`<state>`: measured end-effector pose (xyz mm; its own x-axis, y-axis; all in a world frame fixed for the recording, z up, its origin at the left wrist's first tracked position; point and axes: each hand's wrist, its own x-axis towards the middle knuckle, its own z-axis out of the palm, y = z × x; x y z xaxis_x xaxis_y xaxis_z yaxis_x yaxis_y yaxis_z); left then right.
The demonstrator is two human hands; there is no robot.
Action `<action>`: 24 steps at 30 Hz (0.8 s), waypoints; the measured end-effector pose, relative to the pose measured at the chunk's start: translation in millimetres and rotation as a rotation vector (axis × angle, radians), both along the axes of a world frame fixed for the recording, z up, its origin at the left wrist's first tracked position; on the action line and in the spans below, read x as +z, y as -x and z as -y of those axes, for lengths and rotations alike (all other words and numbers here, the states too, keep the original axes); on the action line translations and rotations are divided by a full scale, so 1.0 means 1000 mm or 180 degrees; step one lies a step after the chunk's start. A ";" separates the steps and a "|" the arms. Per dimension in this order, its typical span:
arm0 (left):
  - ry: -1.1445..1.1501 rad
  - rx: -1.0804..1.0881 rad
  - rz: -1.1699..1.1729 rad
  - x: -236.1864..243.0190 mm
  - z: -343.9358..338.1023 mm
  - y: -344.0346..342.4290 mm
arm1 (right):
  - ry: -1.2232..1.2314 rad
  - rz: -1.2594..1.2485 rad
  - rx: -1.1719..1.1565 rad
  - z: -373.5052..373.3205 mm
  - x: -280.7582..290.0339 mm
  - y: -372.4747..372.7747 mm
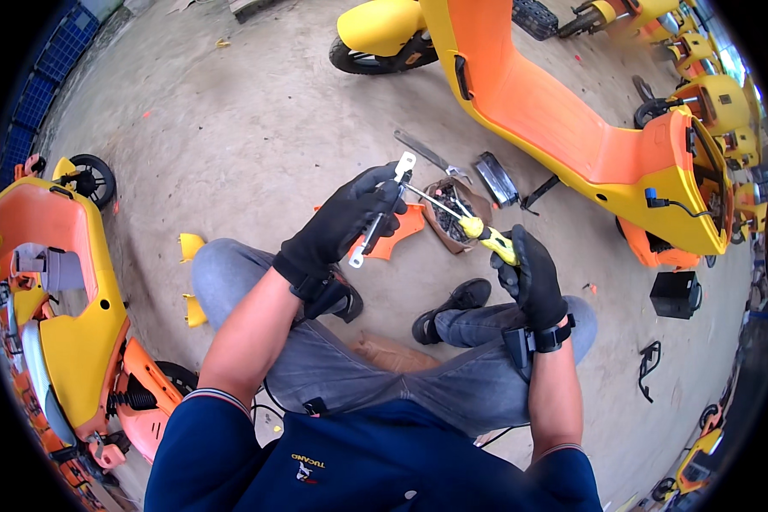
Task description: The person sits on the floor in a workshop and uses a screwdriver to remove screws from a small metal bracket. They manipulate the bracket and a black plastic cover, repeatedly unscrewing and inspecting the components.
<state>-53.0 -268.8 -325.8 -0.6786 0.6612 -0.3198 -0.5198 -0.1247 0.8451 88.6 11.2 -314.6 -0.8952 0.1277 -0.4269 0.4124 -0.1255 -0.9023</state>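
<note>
My left hand, in a black glove, is closed around a slim metal bracket with pale, holed tabs at both ends, held tilted above the floor. In my gloved right hand is a screwdriver with a yellow handle. Its long shaft points left, and the tip meets the bracket near the upper tab. Below the shaft, an open cardboard box holds many small dark parts. An orange plastic panel lies beside it, partly behind my left hand.
An adjustable wrench and a black case-like part lie beyond the box. Yellow-orange scooters stand at the right and left. A black box and black bracket lie at right, small yellow pieces at left.
</note>
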 end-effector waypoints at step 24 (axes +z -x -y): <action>0.0475 -0.0107 -0.0122 0.003 -0.007 -0.006 | 0.0390 -0.0386 -0.0173 -0.008 -0.002 -0.002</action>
<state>-47.2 -261.4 -323.1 -0.6705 0.6309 -0.3905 -0.4885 0.0207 0.8723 90.5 19.5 -317.0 -0.9344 0.1309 -0.3314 0.2909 -0.2567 -0.9217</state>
